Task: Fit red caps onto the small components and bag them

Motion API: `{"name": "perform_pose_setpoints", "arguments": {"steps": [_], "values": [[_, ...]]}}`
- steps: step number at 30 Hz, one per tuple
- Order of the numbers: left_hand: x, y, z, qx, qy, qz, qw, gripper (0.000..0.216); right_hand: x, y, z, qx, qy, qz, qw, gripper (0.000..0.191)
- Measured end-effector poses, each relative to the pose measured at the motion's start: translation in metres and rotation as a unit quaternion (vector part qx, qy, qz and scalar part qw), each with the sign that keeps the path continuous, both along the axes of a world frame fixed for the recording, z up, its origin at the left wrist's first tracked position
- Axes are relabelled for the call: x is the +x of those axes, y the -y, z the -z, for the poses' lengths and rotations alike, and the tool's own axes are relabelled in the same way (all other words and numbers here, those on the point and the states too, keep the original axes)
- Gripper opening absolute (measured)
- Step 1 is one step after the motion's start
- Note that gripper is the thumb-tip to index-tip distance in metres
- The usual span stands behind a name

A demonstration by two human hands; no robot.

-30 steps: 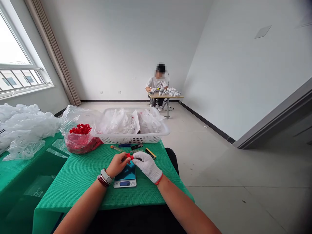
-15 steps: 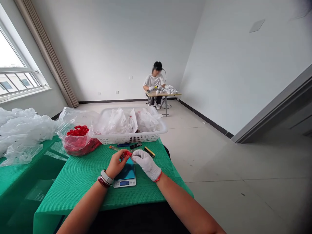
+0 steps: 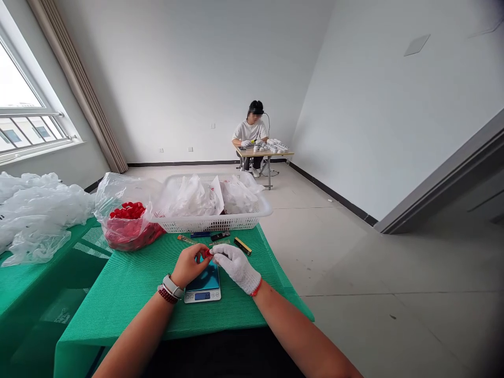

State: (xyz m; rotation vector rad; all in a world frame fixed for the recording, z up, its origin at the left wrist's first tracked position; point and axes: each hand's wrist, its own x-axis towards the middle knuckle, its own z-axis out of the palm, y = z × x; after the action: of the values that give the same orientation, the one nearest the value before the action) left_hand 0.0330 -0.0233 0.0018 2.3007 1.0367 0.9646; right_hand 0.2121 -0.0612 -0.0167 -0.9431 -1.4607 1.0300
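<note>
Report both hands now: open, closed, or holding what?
Left hand: closed, holding a red cap.
Right hand: gloved, closed on the same cap.

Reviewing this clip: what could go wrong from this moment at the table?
The small red part is pinched between the bare left hand and the gloved right hand just above the digital scale, so it might slip and land on the weighing plate, upsetting the reading. The open plastic bag of red parts slumps near the corner of the green-covered table, and could possibly spill.
</note>
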Motion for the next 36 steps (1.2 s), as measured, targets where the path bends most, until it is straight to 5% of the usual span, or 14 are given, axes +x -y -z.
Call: {"name": "perform_pose_setpoints", "arguments": {"steps": [13,24,36], "values": [[-0.004,-0.003,-0.001,0.014,0.082,0.056,0.995,0.019,0.002,0.006,-0.016,0.013,0.033,-0.035,0.999,0.022],[-0.002,-0.001,-0.001,0.031,0.095,0.036,0.994,0.015,0.0,0.006,-0.013,-0.015,0.01,-0.048,0.999,0.027],[-0.001,-0.003,-0.001,0.022,0.122,0.013,0.992,0.015,0.004,-0.005,-0.003,-0.127,-0.183,-0.058,0.973,0.025]]}}
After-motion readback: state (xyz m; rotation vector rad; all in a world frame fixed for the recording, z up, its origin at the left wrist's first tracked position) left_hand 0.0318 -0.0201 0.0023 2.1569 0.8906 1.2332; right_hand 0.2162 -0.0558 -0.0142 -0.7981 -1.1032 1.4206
